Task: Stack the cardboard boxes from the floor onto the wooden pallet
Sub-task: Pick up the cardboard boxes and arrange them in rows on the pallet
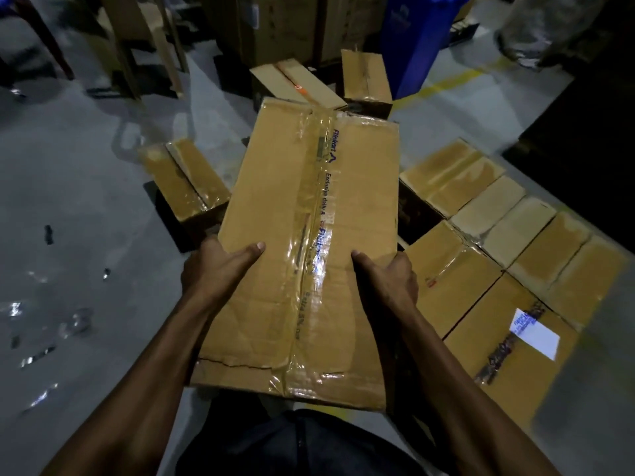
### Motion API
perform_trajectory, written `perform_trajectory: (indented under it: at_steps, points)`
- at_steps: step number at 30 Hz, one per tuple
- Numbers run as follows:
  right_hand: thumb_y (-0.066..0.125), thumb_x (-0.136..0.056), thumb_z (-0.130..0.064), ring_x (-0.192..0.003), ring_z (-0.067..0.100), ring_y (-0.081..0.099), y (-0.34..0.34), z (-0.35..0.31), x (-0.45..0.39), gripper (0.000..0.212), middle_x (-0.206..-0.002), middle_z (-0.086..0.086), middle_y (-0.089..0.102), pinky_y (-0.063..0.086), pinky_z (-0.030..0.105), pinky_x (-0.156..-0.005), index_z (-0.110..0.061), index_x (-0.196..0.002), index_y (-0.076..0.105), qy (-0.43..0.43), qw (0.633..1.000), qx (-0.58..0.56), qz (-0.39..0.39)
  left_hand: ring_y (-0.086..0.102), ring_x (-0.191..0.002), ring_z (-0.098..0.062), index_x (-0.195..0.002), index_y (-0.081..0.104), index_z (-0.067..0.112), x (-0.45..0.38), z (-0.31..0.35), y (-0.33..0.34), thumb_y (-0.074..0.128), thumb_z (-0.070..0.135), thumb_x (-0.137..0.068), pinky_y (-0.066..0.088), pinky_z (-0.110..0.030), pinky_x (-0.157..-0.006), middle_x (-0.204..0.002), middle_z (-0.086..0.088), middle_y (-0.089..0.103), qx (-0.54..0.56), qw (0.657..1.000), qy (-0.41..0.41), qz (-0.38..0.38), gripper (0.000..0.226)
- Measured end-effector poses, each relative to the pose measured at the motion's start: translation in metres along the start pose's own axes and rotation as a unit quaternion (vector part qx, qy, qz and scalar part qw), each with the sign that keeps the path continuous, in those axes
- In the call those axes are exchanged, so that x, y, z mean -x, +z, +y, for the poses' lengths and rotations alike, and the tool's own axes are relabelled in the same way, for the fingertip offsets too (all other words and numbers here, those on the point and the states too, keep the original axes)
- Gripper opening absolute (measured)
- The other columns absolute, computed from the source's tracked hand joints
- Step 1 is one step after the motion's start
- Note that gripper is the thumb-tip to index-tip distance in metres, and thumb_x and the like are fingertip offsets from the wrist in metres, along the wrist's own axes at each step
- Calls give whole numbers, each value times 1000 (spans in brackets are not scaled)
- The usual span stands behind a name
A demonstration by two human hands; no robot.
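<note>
Head view: box (309,242) between gripping fingers (251,250).

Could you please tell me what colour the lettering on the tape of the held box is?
Blue lettering on clear tape, seen in the head view.

A long taped cardboard box (302,242), lifted level, beside packed boxes (508,242).

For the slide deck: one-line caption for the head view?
Both hands, left and right, hold a taped cardboard box above rows of boxes.
</note>
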State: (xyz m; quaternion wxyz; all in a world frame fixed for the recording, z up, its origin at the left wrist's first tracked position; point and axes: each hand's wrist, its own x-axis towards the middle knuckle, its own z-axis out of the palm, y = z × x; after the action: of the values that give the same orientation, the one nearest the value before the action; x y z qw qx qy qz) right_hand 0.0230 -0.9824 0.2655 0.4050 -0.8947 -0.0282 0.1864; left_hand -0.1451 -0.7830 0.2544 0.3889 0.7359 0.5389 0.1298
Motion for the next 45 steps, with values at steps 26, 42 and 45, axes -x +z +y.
perform_trajectory:
  at_steps: [26,42,45]
  points:
    - [67,-80,-67,-100,33,59,54,-111,-167,59,-103,5,58,52,43,-86,-19,-108,47,157,976,-21,150,65,-88,-23,-116,57,23,-278,148,66,67,71,-78,58,-45,-77,-102,0,66,-51,967,152,-199,63]
    - [68,-80,-66,-99,29,58,67,-125,-243,75,-114,10,62,50,39,-82,-9,-125,51,238,948,-49,206,64,-96,-27,-120,53,21,-366,207,133,68,71,-77,57,-51,-84,-109,-3,63,-93,937,160,-296,67]
    - [69,-78,-67,-101,32,59,85,-132,-254,75,-112,10,62,53,43,-86,-9,-124,51,263,937,-60,221,64,-99,-30,-122,54,19,-389,219,142,64,80,-65,56,-51,-87,-111,-5,65,-104,930,165,-311,83]
